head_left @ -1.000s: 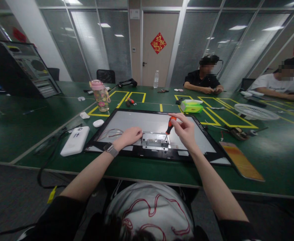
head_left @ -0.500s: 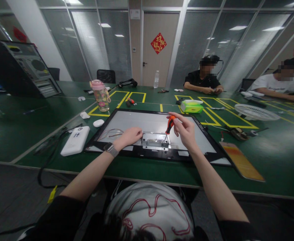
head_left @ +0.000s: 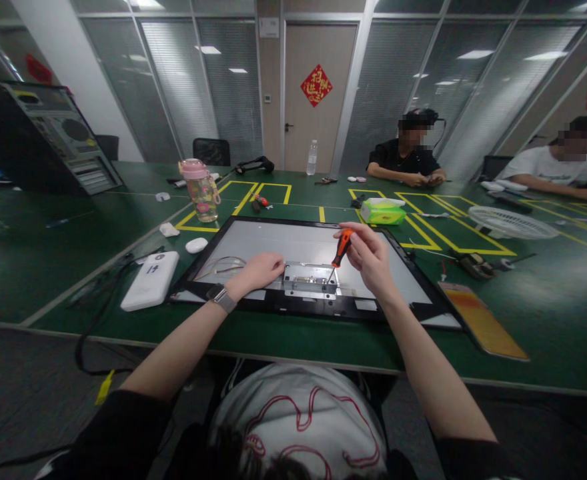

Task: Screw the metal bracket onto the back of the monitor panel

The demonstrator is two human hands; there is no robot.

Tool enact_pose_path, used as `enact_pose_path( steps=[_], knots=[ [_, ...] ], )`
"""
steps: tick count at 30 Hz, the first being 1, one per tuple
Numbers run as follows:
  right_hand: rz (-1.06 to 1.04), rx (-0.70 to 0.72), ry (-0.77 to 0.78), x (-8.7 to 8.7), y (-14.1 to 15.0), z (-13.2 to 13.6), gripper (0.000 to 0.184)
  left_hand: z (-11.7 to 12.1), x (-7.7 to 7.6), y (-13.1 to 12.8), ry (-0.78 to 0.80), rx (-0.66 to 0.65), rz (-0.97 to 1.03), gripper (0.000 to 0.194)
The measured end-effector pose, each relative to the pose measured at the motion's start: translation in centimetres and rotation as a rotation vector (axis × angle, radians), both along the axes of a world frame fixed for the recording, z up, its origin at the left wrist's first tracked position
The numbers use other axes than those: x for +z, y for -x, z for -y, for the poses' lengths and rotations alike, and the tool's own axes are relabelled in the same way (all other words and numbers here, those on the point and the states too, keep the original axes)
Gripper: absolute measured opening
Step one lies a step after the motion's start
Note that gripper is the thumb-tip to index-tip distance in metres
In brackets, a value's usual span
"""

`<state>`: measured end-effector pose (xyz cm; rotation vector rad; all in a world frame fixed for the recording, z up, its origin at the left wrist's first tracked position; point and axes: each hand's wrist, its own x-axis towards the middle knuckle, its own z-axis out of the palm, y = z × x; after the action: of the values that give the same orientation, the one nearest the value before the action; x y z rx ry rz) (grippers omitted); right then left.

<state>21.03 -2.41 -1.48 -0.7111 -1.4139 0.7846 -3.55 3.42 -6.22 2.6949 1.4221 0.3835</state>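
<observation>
A flat display panel (head_left: 253,237) with a black frame lies on the table before me. Near its front edge sits a silver metal bracket (head_left: 306,275). My right hand (head_left: 371,260) grips an orange and black screwdriver (head_left: 343,248) by its handle; the shaft slants down to the right part of the bracket. Whether the tip sits in a screw is too small to tell. My left hand (head_left: 262,272), with a watch (head_left: 222,297) on the wrist, rests on the panel, its curled fingers at the bracket's left end. Thin wires (head_left: 228,263) lie on the panel beside it.
Left of the panel are a white power bank (head_left: 151,281), a white oval object (head_left: 196,245) and a pink-lidded bottle (head_left: 201,190). A green tissue pack (head_left: 383,211) stands behind it. An amber-coloured flat piece (head_left: 483,321) lies at right. Two people sit across the table.
The screwdriver handle has shifted very slightly right, and the fingers of my right hand have changed position around it. My left hand has stayed in place.
</observation>
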Motion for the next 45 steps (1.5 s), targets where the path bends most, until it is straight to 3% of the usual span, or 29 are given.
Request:
enact_pose_path(
  steps=[9,15,19,29,36,45],
  knots=[
    [0.070,-0.077,-0.007,0.08,-0.03,0.17,0.021,-0.09,-0.07,0.08,0.002,-0.009,0.007,0.031],
    [0.033,0.002,-0.014,0.15,0.05,0.17,0.022,-0.20,-0.20,0.11,0.000,-0.002,0.005,0.031],
    [0.060,-0.019,-0.030,0.10,0.13,0.20,0.015,-0.11,-0.11,0.06,0.002,-0.004,0.001,0.031],
    [0.068,0.045,-0.051,-0.16,-0.07,-0.05,0.031,0.19,0.27,-0.02,0.004,-0.008,-0.006,0.031],
    [0.194,-0.139,-0.152,-0.01,0.30,0.33,0.020,0.18,0.26,-0.01,0.006,-0.004,-0.012,0.031],
    [0.192,-0.171,-0.165,0.02,0.43,0.42,0.021,0.03,0.09,-0.02,0.001,-0.009,0.007,0.030]
  ],
)
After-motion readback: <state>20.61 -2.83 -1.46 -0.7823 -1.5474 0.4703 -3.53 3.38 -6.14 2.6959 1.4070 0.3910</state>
